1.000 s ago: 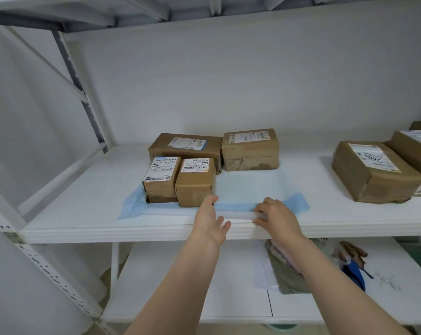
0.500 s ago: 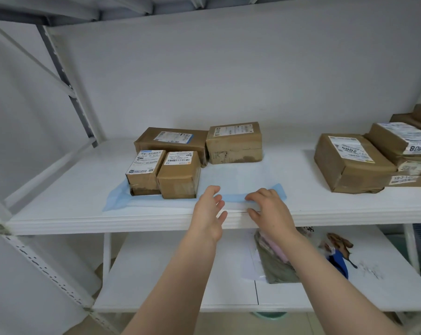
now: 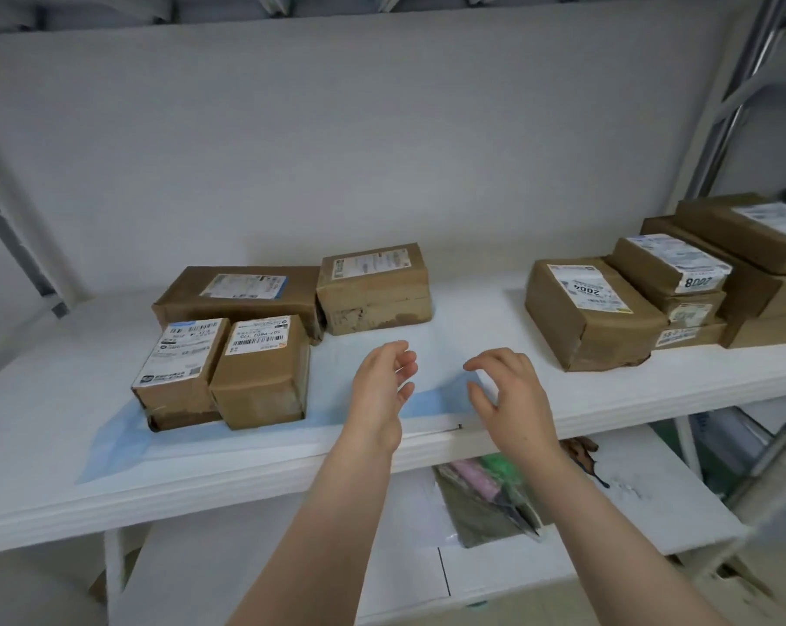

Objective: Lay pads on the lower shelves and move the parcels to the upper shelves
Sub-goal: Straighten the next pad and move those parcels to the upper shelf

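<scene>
While above the pad (image 3: 432, 336) edge, left hand (image 3: 380, 395) and right hand (image 3: 511, 399) loose, apart.

Free gap on shelf (image 3: 490, 314) between left parcel cluster (image 3: 255, 372) and right parcel stack (image 3: 594, 318), open headroom above

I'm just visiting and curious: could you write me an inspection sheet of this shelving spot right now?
Surface: white shelf, partly covered by a blue pad.
Job's things: four parcels grouped at the pad's left; more parcels stacked at right, off the pad.
Clutter: a bag with pink and green contents on the lower shelf.
Grips: left hand and right hand both open above the pad, holding nothing.
Cables: nothing seen.
Surroundings: white back wall, metal rack upright.
</scene>
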